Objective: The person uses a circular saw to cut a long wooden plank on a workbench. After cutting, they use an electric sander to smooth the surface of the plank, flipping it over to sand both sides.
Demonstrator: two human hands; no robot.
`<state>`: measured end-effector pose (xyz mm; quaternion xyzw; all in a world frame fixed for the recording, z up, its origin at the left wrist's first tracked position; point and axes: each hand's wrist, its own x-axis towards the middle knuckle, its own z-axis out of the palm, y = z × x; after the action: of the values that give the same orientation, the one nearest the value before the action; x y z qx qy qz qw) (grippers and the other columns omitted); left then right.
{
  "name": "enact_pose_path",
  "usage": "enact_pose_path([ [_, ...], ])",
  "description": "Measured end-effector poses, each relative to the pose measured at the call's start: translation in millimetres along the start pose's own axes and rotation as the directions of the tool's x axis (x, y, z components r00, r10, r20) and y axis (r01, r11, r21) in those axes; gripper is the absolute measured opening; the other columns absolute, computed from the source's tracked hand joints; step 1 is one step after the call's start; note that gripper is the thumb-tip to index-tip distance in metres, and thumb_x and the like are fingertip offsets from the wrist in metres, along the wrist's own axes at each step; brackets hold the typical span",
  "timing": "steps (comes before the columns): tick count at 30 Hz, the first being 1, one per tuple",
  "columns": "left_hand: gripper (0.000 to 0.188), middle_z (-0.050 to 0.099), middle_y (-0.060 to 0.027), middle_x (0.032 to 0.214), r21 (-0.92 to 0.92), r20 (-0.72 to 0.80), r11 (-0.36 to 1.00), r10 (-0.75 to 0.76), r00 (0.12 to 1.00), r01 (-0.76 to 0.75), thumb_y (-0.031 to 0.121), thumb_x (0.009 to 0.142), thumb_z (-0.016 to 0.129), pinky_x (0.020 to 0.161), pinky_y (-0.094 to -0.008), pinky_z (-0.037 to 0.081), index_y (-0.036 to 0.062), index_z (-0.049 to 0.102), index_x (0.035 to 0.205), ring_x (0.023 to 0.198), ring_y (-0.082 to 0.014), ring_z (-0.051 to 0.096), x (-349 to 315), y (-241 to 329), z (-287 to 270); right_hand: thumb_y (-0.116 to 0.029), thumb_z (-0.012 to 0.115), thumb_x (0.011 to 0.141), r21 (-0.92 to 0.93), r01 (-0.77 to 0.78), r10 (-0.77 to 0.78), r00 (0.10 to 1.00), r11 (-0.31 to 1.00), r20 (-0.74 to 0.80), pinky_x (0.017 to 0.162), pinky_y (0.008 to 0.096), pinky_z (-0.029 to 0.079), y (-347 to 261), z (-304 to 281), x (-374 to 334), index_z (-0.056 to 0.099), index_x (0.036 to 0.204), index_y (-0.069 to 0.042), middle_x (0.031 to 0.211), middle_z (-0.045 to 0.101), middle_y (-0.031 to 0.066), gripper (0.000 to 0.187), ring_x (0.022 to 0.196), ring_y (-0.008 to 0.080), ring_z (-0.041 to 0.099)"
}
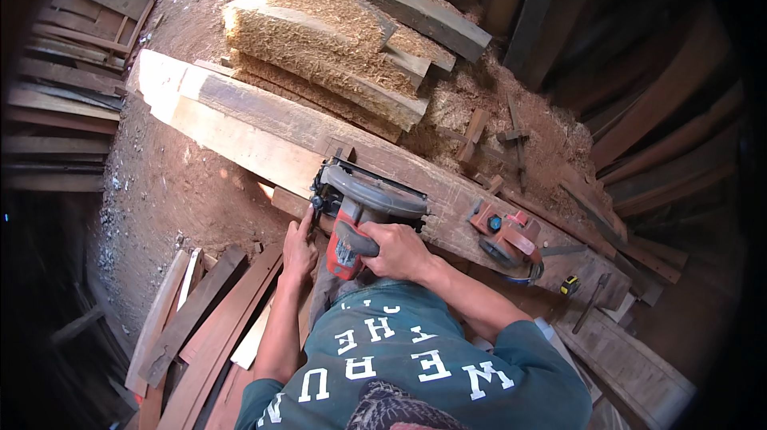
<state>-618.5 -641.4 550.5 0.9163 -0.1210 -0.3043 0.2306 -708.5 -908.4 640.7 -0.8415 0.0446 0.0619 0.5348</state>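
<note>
A red and grey circular saw (371,197) rests on a long thick wooden plank (240,122) that runs from upper left to lower right. My right hand (397,252) is wrapped round the saw's black and red rear handle. At the black front end of the saw's base, my left hand (300,248) has its fingertips on a small black fitting, with the index finger fairly straight. The blade is hidden under the guard. Beside the saw's front, a small dark piece (342,150) lies on the plank.
A red electric planer (511,238) and a yellow tape measure (569,284) lie farther right on the plank. Beyond it are sawdust-covered beams (319,46). Loose boards (220,334) are piled at lower left, and more timber (679,126) stands along the right side.
</note>
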Motion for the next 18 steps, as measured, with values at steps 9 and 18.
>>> enact_pose_path([
  [9, 0.056, 0.056, -0.0053, 0.111, -0.226, -0.097, 0.974, -0.006, 0.995, -0.016, -0.002, 0.102, 0.063, 0.090, -0.0322, 0.052, 0.0109, 0.057, 0.157, 0.098, -0.0151, 0.059, 6, -45, 17, -0.018, 0.081, 0.082, 0.045, -0.059, 0.057, 0.996, 0.997, 0.062, 0.071, 0.0539, 0.059, 2, 10, 12, 0.064, 0.104, -0.002, 0.085, 0.074, 0.0216, 0.031, 0.081, 0.0443, 0.074],
  [18, 0.051, 0.057, -0.0044, 0.105, -0.378, -0.120, 0.926, -0.058, 0.991, 0.008, -0.006, 0.101, 0.062, 0.085, -0.0309, 0.050, 0.0097, 0.063, 0.150, 0.092, -0.0150, 0.058, 8, -38, 17, -0.017, 0.078, 0.085, 0.094, -0.055, 0.046, 0.995, 0.994, 0.087, 0.073, 0.0540, 0.059, 6, 7, 17, 0.063, 0.101, 0.001, 0.090, 0.073, 0.0212, 0.029, 0.087, 0.0437, 0.074],
])
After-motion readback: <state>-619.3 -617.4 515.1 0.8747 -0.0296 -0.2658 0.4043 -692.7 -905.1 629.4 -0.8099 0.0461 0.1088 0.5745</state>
